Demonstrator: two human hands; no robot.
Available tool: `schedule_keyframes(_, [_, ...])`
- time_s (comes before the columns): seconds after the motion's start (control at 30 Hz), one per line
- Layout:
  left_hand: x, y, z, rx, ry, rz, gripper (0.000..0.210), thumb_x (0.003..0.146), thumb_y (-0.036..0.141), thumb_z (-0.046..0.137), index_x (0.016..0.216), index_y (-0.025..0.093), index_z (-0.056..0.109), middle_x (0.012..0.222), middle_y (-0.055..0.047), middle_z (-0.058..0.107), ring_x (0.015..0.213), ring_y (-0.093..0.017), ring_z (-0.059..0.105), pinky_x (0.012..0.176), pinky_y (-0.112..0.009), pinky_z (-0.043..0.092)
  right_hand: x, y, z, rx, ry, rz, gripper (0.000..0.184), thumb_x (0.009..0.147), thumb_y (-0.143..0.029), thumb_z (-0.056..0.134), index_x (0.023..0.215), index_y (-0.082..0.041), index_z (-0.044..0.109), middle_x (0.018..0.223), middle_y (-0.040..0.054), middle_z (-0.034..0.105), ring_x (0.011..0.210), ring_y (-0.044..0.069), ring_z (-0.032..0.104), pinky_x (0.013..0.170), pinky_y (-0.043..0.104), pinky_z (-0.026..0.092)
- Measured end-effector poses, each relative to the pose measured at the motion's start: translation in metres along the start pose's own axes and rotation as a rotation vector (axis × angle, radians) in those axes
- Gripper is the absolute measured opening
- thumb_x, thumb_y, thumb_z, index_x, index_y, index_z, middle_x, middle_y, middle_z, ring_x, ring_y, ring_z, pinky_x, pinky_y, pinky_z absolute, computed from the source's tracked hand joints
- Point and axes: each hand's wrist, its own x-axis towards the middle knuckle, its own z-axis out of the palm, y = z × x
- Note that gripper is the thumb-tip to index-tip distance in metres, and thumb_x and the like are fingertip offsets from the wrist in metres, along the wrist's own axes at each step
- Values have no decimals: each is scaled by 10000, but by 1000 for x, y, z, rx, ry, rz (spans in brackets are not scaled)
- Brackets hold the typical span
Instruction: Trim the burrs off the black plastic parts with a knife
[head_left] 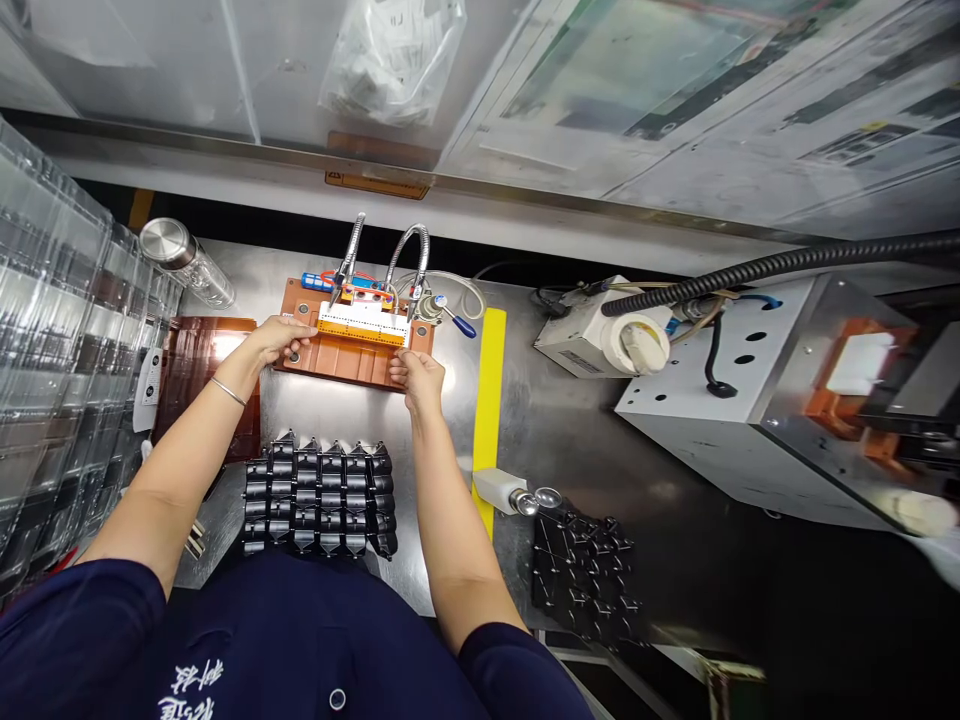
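Observation:
An orange strip (358, 334) with a row of small dark dots lies along the front of a white block on a brown fixture plate (341, 366). My left hand (283, 338) is closed, thumb and finger pinching the strip's left end. At the opposite end, my right hand (420, 378) has its fingers curled together on the strip's right corner. Two bendable metal hoses (409, 250) arch over the fixture from behind. A blue-handled lever (461, 325) sticks out at its right.
Black moulded parts (319, 495) stand in rows near my body, with more (585, 570) to the right. A white bottle (496, 490) lies by the yellow tape (489, 400). A glass flask (187, 262) stands back left, beside stacked clear trays (67, 350). A machine (705, 400) fills the right.

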Motion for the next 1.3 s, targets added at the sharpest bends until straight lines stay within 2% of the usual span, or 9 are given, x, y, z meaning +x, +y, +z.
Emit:
schedule_keyframes(0.1, [2,-7,12,-2,94,31,272,668,125,783,561,133,533,407,58,486,299,-15,336,296,-144,189,-1,-2,-5,-4,-9,7,74,638,-167,641,594,-163,581,446,-40,600,354,49,500,351,130,434])
schedule_keyframes(0.3, [5,-11,18,-11,154,38,327,640,108,752,523,161,451,384,82,430,290,-11,291,304,-150,150,-1,-6,-9,-37,-6,23,114,647,-148,645,587,-166,550,426,-45,577,339,47,478,322,123,396])
schedule_keyframes(0.53, [9,1,13,-3,140,5,291,633,95,742,542,158,473,390,79,424,301,-12,277,310,-156,142,2,-14,0,-64,13,58,168,662,-125,631,562,-176,506,389,-49,550,317,46,443,288,120,359])
schedule_keyframes(0.8, [11,7,15,8,151,4,268,628,69,731,564,155,485,379,80,427,306,-16,290,315,-159,150,5,-17,0,-72,21,87,152,681,-113,605,570,-170,518,391,-49,554,297,41,430,281,121,349])
schedule_keyframes(1.3, [15,9,15,35,168,7,315,588,58,749,538,163,456,371,76,433,304,-14,295,316,-164,150,9,-16,1,-61,52,91,193,685,-127,642,565,-180,499,399,-50,551,302,45,445,280,119,343])
